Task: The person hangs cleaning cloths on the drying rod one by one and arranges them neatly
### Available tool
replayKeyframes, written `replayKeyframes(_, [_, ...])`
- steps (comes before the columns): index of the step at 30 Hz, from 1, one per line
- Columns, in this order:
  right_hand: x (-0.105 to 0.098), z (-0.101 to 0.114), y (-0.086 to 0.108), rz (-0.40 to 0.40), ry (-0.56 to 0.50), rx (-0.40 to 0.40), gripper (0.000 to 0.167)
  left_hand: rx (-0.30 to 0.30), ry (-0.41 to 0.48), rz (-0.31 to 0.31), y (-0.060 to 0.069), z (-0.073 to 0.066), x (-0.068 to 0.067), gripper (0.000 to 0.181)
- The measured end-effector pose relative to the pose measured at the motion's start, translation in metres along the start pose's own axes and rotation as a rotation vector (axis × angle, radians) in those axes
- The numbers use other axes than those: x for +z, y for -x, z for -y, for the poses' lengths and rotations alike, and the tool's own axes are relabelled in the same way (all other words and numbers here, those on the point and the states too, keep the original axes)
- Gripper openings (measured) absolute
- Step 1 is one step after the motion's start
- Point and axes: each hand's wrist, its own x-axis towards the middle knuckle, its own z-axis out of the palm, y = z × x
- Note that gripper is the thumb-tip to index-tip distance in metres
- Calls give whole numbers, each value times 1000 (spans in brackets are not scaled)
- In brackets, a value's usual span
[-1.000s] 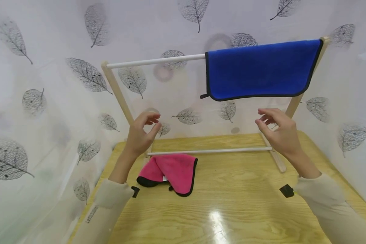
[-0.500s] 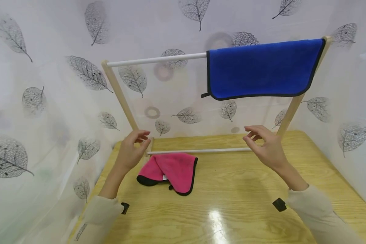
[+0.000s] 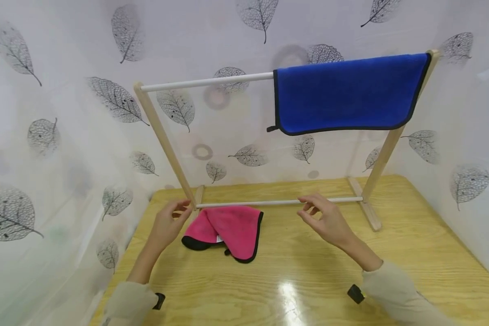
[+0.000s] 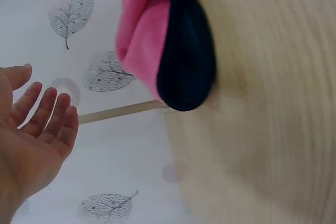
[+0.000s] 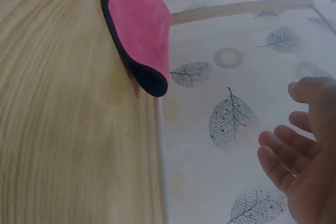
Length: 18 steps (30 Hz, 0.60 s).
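Observation:
A crumpled pink cloth with black edging (image 3: 238, 231) lies on the table in front of the rack's lower bar, its left part folded over. Just left of it hovers my left hand (image 3: 167, 226), fingers loosely bent and holding nothing. My right hand (image 3: 326, 222) is in the air to the right of the cloth, fingers relaxed, with nothing in them. A blue cloth with black edging (image 3: 346, 95) hangs over the right part of the rack's top bar. Both wrist views show the pink cloth apart from the fingers.
The wooden rack's left post (image 3: 163, 140) and right post (image 3: 385, 158) stand at the back of the table (image 3: 309, 280). Its white top bar (image 3: 208, 82) and lower bar (image 3: 269, 203) run between them. A leaf-patterned curtain (image 3: 248, 27) surrounds the table.
Both hands have come down from in front of the rack towards the table. The right hand has also moved left, closer to the pink cloth. Neither cloth has moved.

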Motion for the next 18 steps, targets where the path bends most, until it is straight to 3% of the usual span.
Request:
replayKeyframes(11, [47, 1, 11, 111, -71, 132, 31, -140, -18, 72, 13, 23, 7, 37])
replayKeyframes(18, [76, 8, 9, 209, -88, 238, 32, -207, -31, 111, 18, 27, 13, 40])
